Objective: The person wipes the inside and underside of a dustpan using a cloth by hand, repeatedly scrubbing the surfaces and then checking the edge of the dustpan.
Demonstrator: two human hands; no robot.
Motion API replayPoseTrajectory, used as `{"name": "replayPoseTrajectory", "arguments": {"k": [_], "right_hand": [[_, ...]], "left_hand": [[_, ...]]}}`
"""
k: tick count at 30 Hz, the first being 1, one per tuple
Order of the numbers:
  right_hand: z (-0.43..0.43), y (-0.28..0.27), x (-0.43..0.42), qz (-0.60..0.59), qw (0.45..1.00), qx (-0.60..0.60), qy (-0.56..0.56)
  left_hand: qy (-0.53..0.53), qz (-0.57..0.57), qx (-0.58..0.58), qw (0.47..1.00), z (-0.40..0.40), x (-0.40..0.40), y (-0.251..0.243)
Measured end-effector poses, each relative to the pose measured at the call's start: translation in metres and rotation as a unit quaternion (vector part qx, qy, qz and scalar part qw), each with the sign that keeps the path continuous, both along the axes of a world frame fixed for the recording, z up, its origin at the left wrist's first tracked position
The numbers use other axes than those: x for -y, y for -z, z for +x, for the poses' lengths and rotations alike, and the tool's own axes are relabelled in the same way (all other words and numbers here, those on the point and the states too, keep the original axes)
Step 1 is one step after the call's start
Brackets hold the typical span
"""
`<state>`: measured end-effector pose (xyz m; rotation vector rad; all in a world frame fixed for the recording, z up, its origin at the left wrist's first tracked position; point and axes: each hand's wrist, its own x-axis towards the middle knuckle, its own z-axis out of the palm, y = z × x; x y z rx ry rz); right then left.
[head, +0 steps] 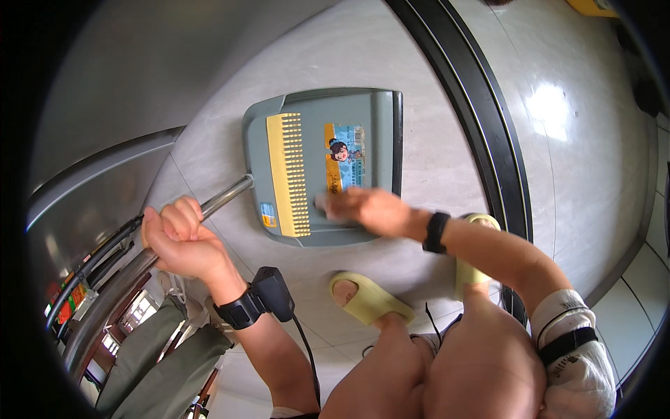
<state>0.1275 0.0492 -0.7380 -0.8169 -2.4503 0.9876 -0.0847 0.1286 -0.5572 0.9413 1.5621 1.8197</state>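
A grey-green plastic dustpan [314, 105] lies on the tiled floor with its dark lip facing right. My left hand [180, 241] is wrapped around its metal handle [228, 195], which slants to the lower left. A yellow comb strip [282, 178] runs across the rear of the pan. In the middle of the pan is a colourful sticker [343, 146] with a cartoon figure and writing. My right hand [374, 209] is over the near side of the pan, covering the sticker's lower end. Motion blurs its fingers, so whether they hold anything cannot be made out.
Black sliding-door tracks [471, 99] cross the floor on the right. A grey metallic panel [136, 78] stands at the left. Another person's legs in grey-green trousers [152, 356] are at lower left. My feet in yellow-green slippers [374, 301] stand near the dustpan.
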Motion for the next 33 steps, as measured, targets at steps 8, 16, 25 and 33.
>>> {"name": "replayPoseTrajectory", "arguments": {"k": [8,16,25,33], "right_hand": [[0.009,-0.033,-0.075,-0.008,0.958,-0.089,0.273],[-0.032,0.0,-0.111,0.068,0.973,-0.017,0.219],[-0.102,0.024,-0.079,-0.26,0.921,-0.222,0.186],[-0.099,0.009,-0.054,-0.027,0.994,-0.075,0.08]], "left_hand": [[0.015,-0.004,-0.009,1.0,-0.007,0.003,0.0],[0.111,-0.008,0.016,0.994,-0.022,0.007,-0.001],[0.138,-0.032,-0.021,0.99,-0.018,0.007,0.0],[-0.032,-0.043,-0.009,0.999,-0.024,0.017,-0.007]]}}
